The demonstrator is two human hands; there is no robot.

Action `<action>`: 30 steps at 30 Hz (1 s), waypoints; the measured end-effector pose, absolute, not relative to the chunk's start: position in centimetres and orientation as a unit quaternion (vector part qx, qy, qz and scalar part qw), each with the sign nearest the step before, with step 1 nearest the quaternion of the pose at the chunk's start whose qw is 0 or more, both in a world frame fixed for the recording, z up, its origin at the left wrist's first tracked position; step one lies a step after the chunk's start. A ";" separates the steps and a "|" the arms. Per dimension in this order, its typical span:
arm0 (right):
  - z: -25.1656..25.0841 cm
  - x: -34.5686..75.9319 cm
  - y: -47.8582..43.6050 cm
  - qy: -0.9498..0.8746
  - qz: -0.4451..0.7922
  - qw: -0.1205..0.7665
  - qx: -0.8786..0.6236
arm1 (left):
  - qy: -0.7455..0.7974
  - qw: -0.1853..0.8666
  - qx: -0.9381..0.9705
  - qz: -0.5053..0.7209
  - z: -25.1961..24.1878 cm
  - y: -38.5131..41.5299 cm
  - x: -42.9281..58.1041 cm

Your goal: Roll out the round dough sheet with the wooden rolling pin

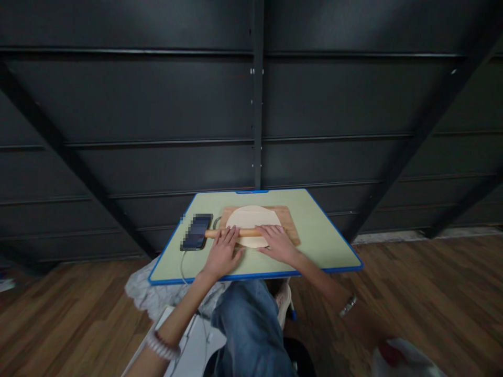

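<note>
Head camera, live: my left hand point(222, 255) and right hand point(277, 244) lie open, palms down on the wooden rolling pin point(239, 233), not wrapped around it. The pin sits across round pale dough point(251, 217) on a wooden cutting board point(290, 228), a phone point(196, 232) just left.

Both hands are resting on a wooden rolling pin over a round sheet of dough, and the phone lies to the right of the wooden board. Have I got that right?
Not quite: the phone lies to the left of the wooden board, not the right, as the head view shows. The rest stands: the left hand and right hand rest on the wooden rolling pin over the round sheet of dough.
</note>
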State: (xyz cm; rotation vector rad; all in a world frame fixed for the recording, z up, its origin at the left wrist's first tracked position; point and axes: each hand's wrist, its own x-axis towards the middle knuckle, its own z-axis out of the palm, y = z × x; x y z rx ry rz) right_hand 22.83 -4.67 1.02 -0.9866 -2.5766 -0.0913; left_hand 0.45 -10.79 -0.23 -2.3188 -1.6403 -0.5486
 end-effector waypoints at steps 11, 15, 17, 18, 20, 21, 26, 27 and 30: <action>2.1 22.8 -2.6 -0.925 0.021 0.160 -0.345 | -0.446 0.086 -0.862 -0.222 -0.9 -9.7 2.1; 1.8 23.1 -1.2 -0.923 0.094 0.190 -0.322 | -0.448 0.057 -0.856 -0.252 -0.4 -8.7 2.6; 1.5 23.4 -0.5 -0.915 0.149 0.221 -0.302 | -0.447 0.053 -0.855 -0.259 -0.3 -8.3 2.7; 1.4 23.5 -0.1 -0.908 0.175 0.237 -0.298 | -0.447 0.053 -0.854 -0.261 -0.2 -8.1 2.7; 1.4 23.6 0.6 -0.895 0.207 0.255 -0.301 | -0.449 0.051 -0.853 -0.259 -0.2 -7.6 2.7; 1.5 23.6 0.9 -0.894 0.209 0.252 -0.305 | -0.453 0.049 -0.851 -0.260 -0.2 -7.4 2.8; 2.5 23.1 1.4 -0.923 0.137 0.195 -0.302 | -0.459 0.044 -0.844 -0.276 -0.7 -6.5 2.7; 2.7 22.8 1.3 -0.929 0.118 0.185 -0.298 | -0.455 0.042 -0.846 -0.276 -0.9 -6.4 2.6; 2.9 22.0 0.9 -0.940 0.048 0.151 -0.304 | -0.451 0.032 -0.848 -0.276 -1.2 -6.2 2.2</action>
